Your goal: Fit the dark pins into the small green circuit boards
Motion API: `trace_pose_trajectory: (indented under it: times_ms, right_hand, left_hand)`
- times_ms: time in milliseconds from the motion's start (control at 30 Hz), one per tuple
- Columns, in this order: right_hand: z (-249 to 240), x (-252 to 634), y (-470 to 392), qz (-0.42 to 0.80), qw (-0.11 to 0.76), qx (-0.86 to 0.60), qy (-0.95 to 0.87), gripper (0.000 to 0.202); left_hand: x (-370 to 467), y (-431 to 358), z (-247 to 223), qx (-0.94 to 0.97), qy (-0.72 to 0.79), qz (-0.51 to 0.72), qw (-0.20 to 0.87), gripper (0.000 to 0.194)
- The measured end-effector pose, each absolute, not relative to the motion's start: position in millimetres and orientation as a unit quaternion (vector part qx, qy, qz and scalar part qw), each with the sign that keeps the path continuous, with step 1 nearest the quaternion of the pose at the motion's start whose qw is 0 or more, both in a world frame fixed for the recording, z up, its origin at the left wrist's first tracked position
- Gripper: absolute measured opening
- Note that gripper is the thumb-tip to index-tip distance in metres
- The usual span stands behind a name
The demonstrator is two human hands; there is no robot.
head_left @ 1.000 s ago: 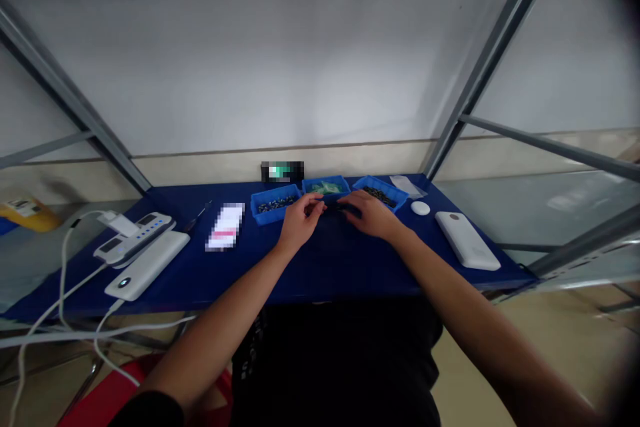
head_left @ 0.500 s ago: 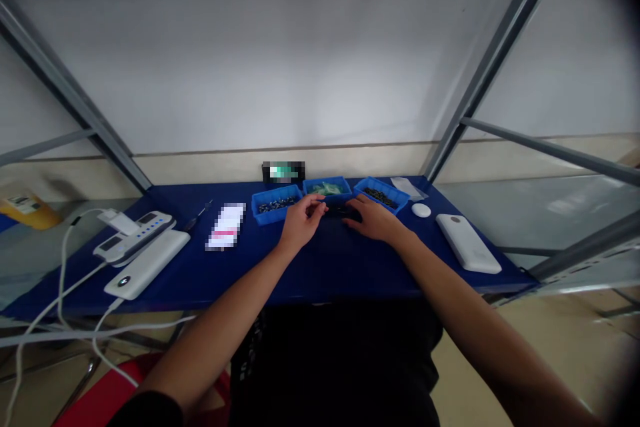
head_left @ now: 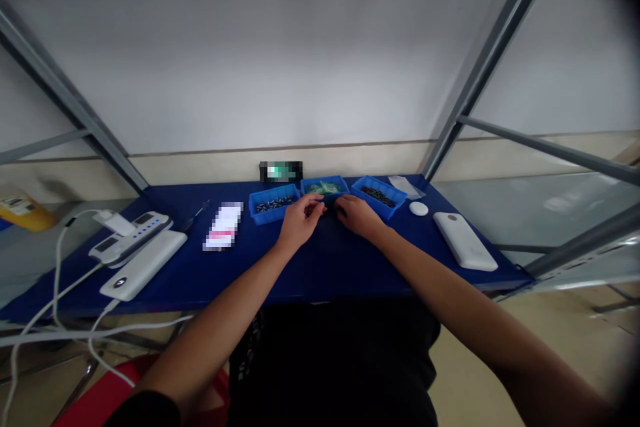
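Observation:
My left hand is over the table in front of the blue bins, its thumb and fingers closed together around something too small to make out. Close on its right, my right hand has curled fingers, and whatever lies in them is hidden. A left blue bin holds many small dark and silvery parts. Greenish, clear-looking pieces fill the middle blue bin, just beyond both hands. In the right blue bin, beside my right hand, are small dark parts.
A phone and a thin dark tool lie to the left, near a power strip and a cabled white power bank. Another white power bank, a round white disc and a clear bag lie right. Metal posts flank the blue table.
My right hand has moved left, toward my left hand, and its fingers have curled in. The left hand stays in nearly the same place, still closed.

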State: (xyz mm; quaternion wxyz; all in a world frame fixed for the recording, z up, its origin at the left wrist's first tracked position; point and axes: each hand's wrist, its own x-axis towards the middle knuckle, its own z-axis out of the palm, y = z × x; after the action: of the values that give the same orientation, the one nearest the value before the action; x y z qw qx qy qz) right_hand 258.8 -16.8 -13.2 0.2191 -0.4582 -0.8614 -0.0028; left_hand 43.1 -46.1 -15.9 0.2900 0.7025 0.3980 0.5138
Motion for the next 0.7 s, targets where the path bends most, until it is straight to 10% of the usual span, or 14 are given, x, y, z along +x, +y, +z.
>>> trace_pose_trajectory:
  times_ms: [700]
  right_hand:
    - [-2, 256, -36, 0.108, 0.456, -0.38, -0.798, 0.014]
  left_hand:
    - [44, -42, -24, 0.695, 0.372, 0.489, 0.374, 0.042]
